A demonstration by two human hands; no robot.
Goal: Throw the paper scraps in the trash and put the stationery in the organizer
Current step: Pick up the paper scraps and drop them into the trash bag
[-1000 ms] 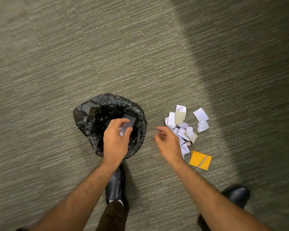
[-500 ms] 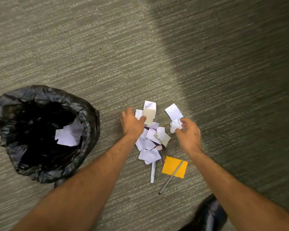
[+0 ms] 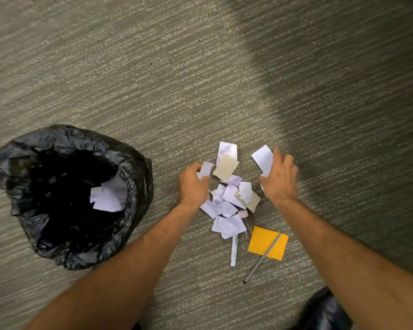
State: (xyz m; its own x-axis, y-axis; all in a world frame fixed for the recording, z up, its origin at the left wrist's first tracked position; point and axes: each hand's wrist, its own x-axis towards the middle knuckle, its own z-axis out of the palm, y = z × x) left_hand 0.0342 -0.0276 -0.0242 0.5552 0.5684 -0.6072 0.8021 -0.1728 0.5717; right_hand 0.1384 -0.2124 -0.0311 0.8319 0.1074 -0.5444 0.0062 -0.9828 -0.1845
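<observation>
A heap of white and beige paper scraps (image 3: 229, 196) lies on the carpet. My left hand (image 3: 193, 184) rests on the heap's left edge, fingers curled onto a white scrap (image 3: 206, 169). My right hand (image 3: 280, 179) is at the heap's right side, fingers spread over another white scrap (image 3: 262, 158). A white pen (image 3: 234, 250) and a thin grey pen (image 3: 262, 258) lie just below the heap; the grey one crosses an orange sticky-note pad (image 3: 262, 241). The trash bin (image 3: 45, 234), lined with a black bag, stands to the left with white scraps (image 3: 107, 197) inside. No organizer is in view.
Grey-green striped carpet (image 3: 200, 79) covers the whole floor, with a darker shadow band at the upper right. The toe of a black shoe (image 3: 322, 313) shows at the bottom right.
A second ago my left hand was over the bin dropping scraps. Both hands have since come to the heap, and the right hand has slid further up onto the right-hand scrap.
</observation>
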